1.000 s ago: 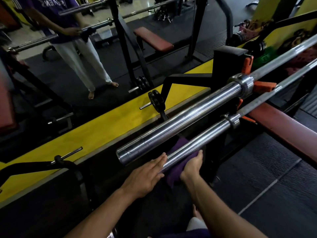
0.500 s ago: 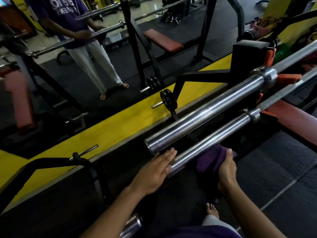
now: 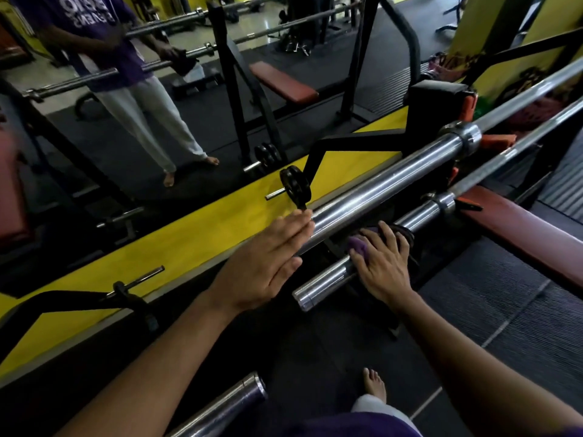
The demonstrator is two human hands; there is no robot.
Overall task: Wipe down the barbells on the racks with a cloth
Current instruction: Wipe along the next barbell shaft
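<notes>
Chrome steel barbell sleeve (image 3: 328,280): right hand (image 3: 383,266) grips purple cloth (image 3: 358,244) around it; left hand (image 3: 268,263) flat, fingers straight.

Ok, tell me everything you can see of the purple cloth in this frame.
The purple cloth is mostly hidden. A small bunched patch of soft-looking fabric shows between the fingers of the right hand. That hand curls over it and holds it against the sleeve of the lower barbell, a little way in from the sleeve's near end. The left hand, fingers straight, does not touch it. Its full size and shape cannot be told.
</notes>
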